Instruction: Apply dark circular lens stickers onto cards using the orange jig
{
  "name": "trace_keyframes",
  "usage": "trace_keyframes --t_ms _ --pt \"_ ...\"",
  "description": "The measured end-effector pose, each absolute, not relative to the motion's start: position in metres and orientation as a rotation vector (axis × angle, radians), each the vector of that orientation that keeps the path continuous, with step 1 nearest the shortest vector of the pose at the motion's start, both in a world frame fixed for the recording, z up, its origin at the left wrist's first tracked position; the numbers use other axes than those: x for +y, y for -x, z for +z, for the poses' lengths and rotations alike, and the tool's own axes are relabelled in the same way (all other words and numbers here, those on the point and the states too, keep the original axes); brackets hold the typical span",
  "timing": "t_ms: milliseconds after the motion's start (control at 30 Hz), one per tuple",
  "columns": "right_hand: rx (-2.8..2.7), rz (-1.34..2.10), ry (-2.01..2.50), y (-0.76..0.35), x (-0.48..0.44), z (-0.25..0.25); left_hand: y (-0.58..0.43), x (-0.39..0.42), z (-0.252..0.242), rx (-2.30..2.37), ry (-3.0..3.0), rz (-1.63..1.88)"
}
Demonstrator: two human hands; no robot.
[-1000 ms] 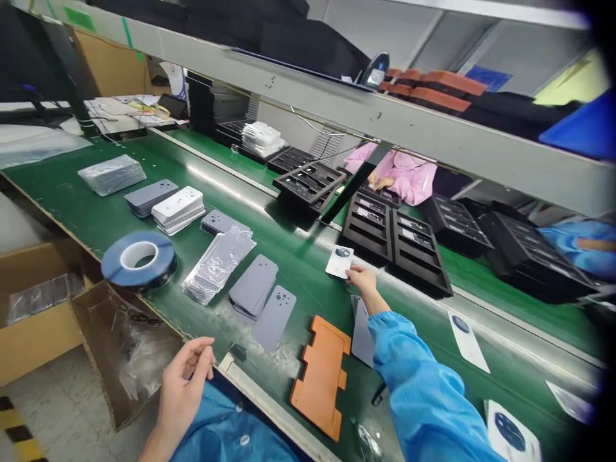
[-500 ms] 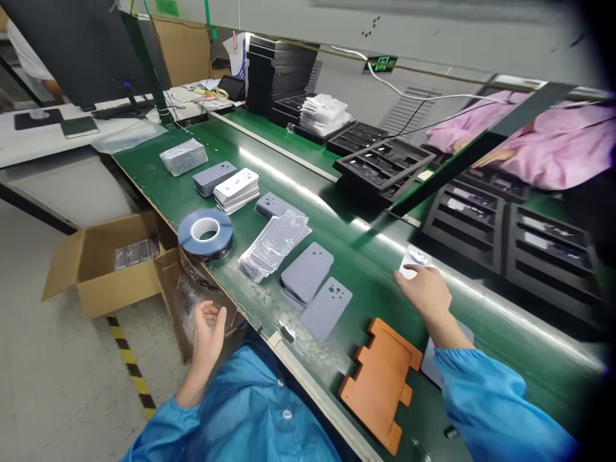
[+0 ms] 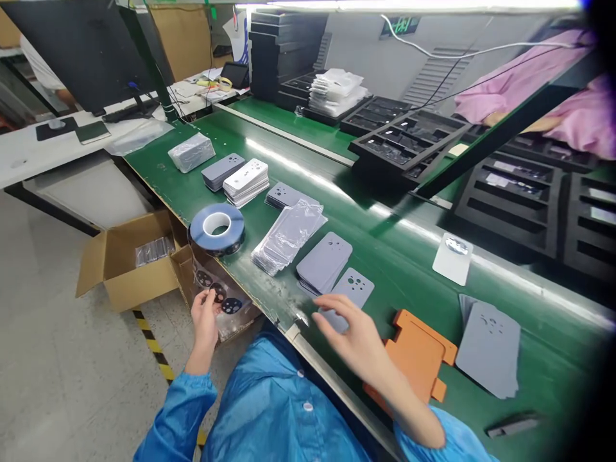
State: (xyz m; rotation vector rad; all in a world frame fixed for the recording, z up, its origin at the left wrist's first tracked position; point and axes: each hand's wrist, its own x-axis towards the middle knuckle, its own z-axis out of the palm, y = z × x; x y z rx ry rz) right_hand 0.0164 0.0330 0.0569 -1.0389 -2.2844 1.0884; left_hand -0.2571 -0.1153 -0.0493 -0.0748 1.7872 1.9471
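In the head view my left hand pinches the edge of a clear film strip with dark round camera-lens stickers on it. The strip hangs below the blue tape roll at the table's front edge. My right hand holds nothing, its thumb and fingers apart, above a grey phone-back-shaped panel and beside the orange fixture, which it partly covers. A small white card with a shiny round-cornered patch lies apart, farther right. Grey panels are stacked right of the fixture.
Along the green table lie a stack of grey panels, clear-wrapped panels, white panels and a wrapped block. Black trays stand behind. An open carton sits lower left. Across the table is a person in pink sleeves.
My right hand has let go of the white card and moved left and toward me. My left hand, empty before, now grips the film strip. The view has shifted slightly.
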Motion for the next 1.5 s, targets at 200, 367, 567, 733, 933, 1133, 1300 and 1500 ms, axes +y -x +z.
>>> trace_keyframes --t_ms 200,367,567,733,933,1133,1300,1500 --pt "-2.305 1.398 0.820 0.038 -0.020 0.034 0.257 -0.124 -0.016 1.687 0.111 2.027" --pt "-2.305 1.540 0.642 0.081 -0.028 0.017 0.253 -0.125 0.013 1.639 0.041 2.019" --pt "-2.140 1.937 0.498 0.107 -0.023 0.020 0.247 -0.131 0.024 1.842 -0.298 1.855" --pt "-1.840 2.245 0.547 0.109 -0.016 0.021 0.244 -0.142 0.029 2.466 -0.986 1.649" --pt "-1.715 2.322 0.429 0.113 -0.001 0.020 0.239 -0.139 0.035 2.233 -1.347 1.510" --pt "-1.683 2.321 0.370 0.123 0.003 0.023 0.240 -0.136 0.040 2.238 -1.320 1.593" --pt "-1.606 2.359 0.322 0.127 0.002 0.028 0.244 -0.138 0.048 2.283 -1.361 1.605" --pt "-1.523 2.436 0.402 0.126 -0.002 0.027 0.244 -0.136 0.045 2.242 -1.410 1.505"
